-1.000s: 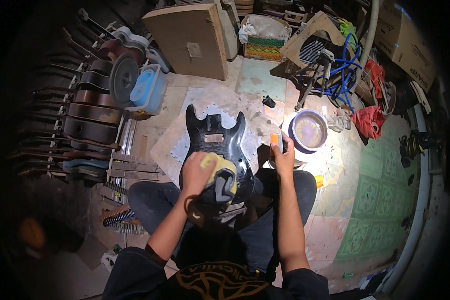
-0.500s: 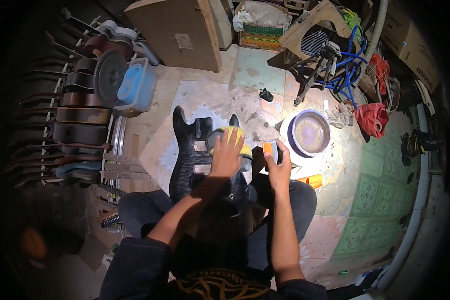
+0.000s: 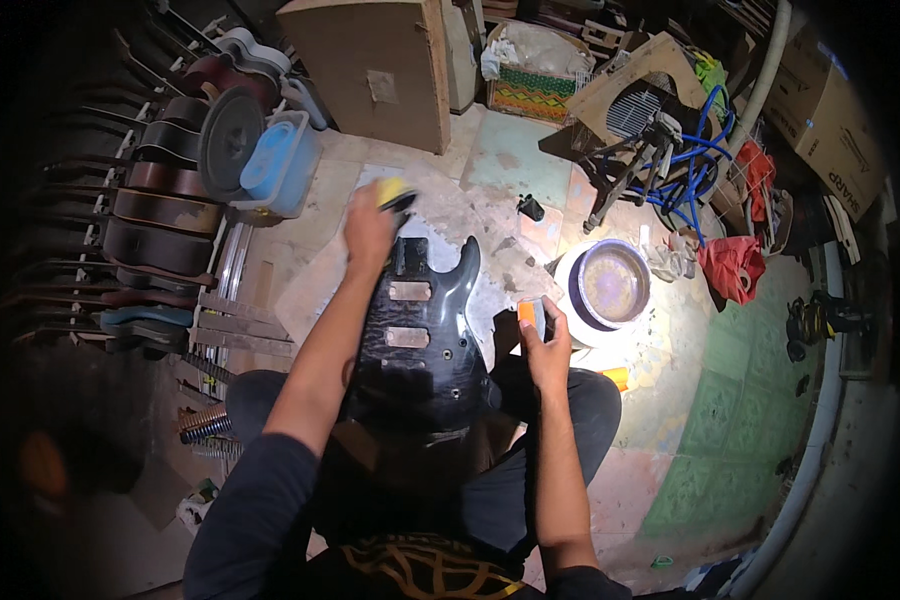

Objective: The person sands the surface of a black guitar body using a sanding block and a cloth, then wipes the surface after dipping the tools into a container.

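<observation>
A black electric guitar body (image 3: pixel 415 390) lies in front of me, its glossy face showing rectangular cut-outs and holes, over a worn board (image 3: pixel 305 305) and my crossed legs. My left hand (image 3: pixel 370 232) grips a yellow and dark cloth (image 3: pixel 396 194) at the upper left horn, partly hiding it; whether they touch is unclear. Beside the body's right edge, my right hand (image 3: pixel 548 350) holds a small orange and grey block (image 3: pixel 528 314).
Guitars (image 3: pixel 165 240) are racked at left, beside a clear bin (image 3: pixel 295 180). A cardboard box (image 3: pixel 370 50) stands behind. At right are a purple basin (image 3: pixel 585 298), blue hose (image 3: pixel 705 190), red bag (image 3: pixel 732 270) and orange object (image 3: pixel 615 378).
My left hand with the cloth has moved from the body's lower and middle face up to the upper left horn. My right hand with the block has shifted slightly down.
</observation>
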The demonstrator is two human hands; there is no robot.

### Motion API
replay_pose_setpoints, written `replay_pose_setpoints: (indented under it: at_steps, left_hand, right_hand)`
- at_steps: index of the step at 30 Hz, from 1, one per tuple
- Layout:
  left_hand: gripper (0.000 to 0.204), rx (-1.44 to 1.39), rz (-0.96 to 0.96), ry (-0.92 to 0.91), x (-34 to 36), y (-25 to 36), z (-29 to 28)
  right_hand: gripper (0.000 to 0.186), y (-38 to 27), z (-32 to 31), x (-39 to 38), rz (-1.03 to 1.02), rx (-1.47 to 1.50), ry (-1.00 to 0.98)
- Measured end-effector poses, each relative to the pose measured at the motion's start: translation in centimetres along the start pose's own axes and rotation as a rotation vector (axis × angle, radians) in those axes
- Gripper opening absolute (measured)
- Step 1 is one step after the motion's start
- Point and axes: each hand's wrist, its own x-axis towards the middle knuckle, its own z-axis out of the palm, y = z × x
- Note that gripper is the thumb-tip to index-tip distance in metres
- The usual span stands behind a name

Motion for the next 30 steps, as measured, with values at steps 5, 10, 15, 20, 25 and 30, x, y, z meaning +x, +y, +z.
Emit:
replay_pose_setpoints:
  at_steps: [5,10,15,20,25,30]
  left_hand:
    - [0.071,0.167,-0.38,0.098,-9.6,-8.9,-9.1]
    - [0.084,0.42,-0.629,-0.445,-15.0,-11.8,-8.7]
    - [0.074,0.008,-0.022,-0.336,-16.7,-1.7,-5.4]
    - [0.065,-0.058,0.746,-0.727,-18.0,4.1,-4.1]
    - [0.068,0.164,0.658,-0.629,-9.7,6.3,4.8]
    - [0.071,0.113,0.399,-0.632,-3.9,7.4,8.9]
  right_hand:
    - [0.055,-3.8,1.7,-4.2,0.351,0.218,-0.244]
    - [0.054,-4.0,3.4,-8.0,0.238,0.205,-0.339]
    - [0.054,-2.8,0.2,-6.6,0.188,0.224,-0.063]
    - [0.053,-2.9,1.1,-6.2,0.216,0.37,0.075]
    - [0.055,-4.8,1.4,-6.7,0.218,0.338,0.09]
    - [0.053,-5.1,1.6,-5.6,0.22,0.323,0.112]
